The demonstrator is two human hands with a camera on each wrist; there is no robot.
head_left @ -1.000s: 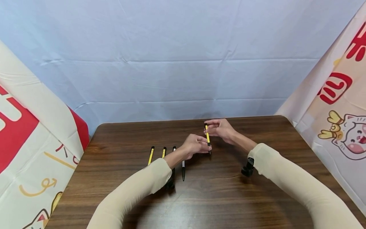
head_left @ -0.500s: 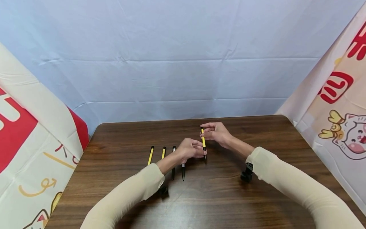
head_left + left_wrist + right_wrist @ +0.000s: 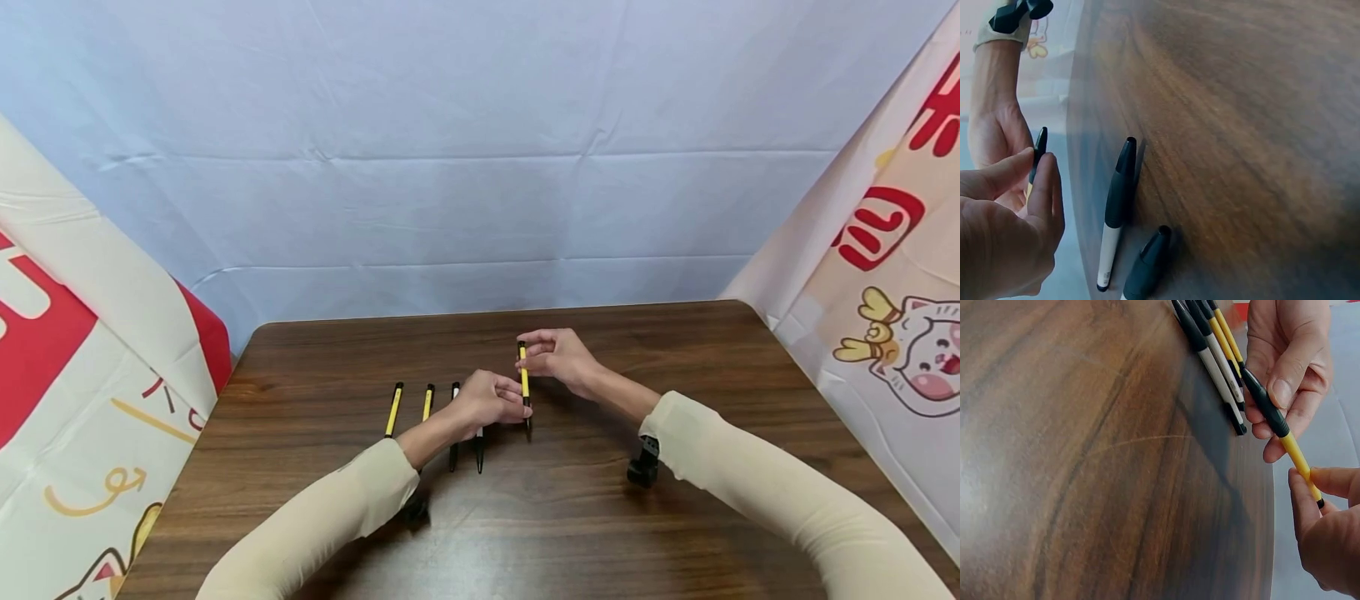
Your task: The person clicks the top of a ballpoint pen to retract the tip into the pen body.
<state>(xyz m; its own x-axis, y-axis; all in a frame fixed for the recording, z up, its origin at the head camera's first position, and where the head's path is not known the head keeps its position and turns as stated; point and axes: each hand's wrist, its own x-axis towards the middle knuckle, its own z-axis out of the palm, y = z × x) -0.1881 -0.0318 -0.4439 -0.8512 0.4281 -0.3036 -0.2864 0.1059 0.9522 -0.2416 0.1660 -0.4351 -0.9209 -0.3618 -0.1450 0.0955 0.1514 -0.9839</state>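
Note:
Both hands hold one yellow pen [image 3: 524, 377] with a black grip over the table's far half. My left hand [image 3: 482, 400] pinches its black grip, close to the writing tip. Thumb and fingers of my right hand [image 3: 561, 362] pinch the yellow barrel near its rear end, as the right wrist view shows on the pen [image 3: 1296, 453]. To the left lie two more yellow pens, one outermost [image 3: 394, 407] and one inner [image 3: 428, 402]. Beside them are two white pens with black grips, the nearer one [image 3: 1110, 244] plain in the left wrist view. The left hand and forearm partly cover this row.
The brown wooden table [image 3: 637, 542] has its far edge just behind the right hand. A pale cloth backdrop [image 3: 465, 208] hangs beyond it, with printed cloths at both sides. A black wrist camera [image 3: 642, 463] hangs under the right wrist.
Both hands have moved left and a little toward the person, carrying the yellow pen close to the row. More of the white pens shows from behind the left arm.

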